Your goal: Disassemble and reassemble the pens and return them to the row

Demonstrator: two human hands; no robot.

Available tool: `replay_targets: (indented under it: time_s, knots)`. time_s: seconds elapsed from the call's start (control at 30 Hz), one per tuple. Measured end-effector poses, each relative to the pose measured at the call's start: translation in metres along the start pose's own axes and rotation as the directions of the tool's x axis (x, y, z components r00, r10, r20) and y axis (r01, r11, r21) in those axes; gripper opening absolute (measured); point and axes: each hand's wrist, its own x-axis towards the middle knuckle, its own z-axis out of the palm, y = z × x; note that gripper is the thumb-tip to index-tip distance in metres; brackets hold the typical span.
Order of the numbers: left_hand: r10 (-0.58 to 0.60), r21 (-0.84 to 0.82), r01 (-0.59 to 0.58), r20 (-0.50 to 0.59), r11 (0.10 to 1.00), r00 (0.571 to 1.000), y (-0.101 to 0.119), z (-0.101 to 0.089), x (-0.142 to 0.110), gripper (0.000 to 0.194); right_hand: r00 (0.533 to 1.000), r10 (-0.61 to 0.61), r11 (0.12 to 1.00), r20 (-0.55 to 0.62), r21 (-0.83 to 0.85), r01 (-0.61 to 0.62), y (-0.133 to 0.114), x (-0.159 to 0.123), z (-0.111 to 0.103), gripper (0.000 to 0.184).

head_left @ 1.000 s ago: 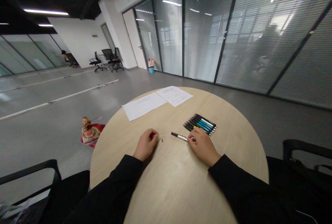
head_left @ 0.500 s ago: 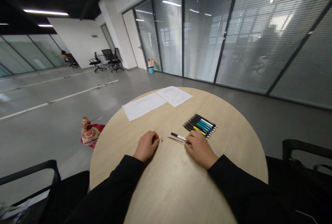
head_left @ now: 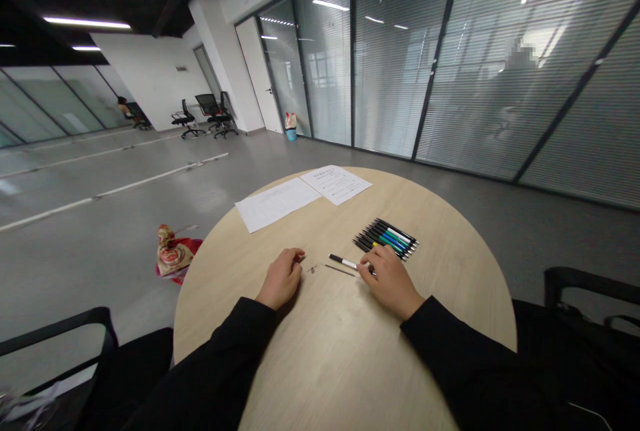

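Bright ceiling tubes (head_left: 87,22), reflections on glass partition (head_left: 393,51), soft shadows, stretched wide-angle edges

On the table (head_left: 340,358), small parts (head_left: 313,270) and, to their right, a refill (head_left: 340,270) lie between the left hand (head_left: 283,278) and right hand (head_left: 391,282). Just behind the refill, a pen (head_left: 345,261) runs to the right hand. A pen row (head_left: 385,238) lies behind that hand; two sheets (head_left: 277,204) lie farther back, leftward. A bag (head_left: 175,252) sits on the floor, left of the table.

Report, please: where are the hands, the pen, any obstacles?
Left hand beside small parts. Right hand at the black-and-white pen, grip unclear. Thin dark rod alongside. Row of pens just beyond.
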Motion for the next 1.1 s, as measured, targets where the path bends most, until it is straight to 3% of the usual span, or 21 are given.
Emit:
replay_targets:
  time_s: [0.27, 0.6, 0.8, 1.1]
  knots:
    - [0.113, 0.024, -0.113, 0.015, 0.993, 0.994, 0.004, -0.002, -0.001, 0.036, 0.999, 0.034, 0.998, 0.038, -0.061, -0.031, 0.000, 0.000, 0.000, 0.015]
    - [0.331, 0.182, -0.346, 0.108, 0.920, 0.937, 0.029, -0.006, -0.010, 0.034, 0.995, 0.018, 0.996, 0.101, -0.093, -0.008, 0.001, -0.001, 0.000, 0.017]
    - [0.372, 0.260, -0.413, 0.193, 0.873, 0.908, 0.031, -0.002, -0.013, 0.038, 0.996, 0.006, 0.995, 0.089, -0.102, 0.003, 0.003, -0.002, 0.002, 0.016]
    - [0.415, 0.283, -0.456, 0.193, 0.844, 0.889, 0.033, 0.001, -0.010, 0.027, 0.994, 0.017, 0.993, 0.105, -0.114, -0.005, 0.001, -0.001, 0.001, 0.016]
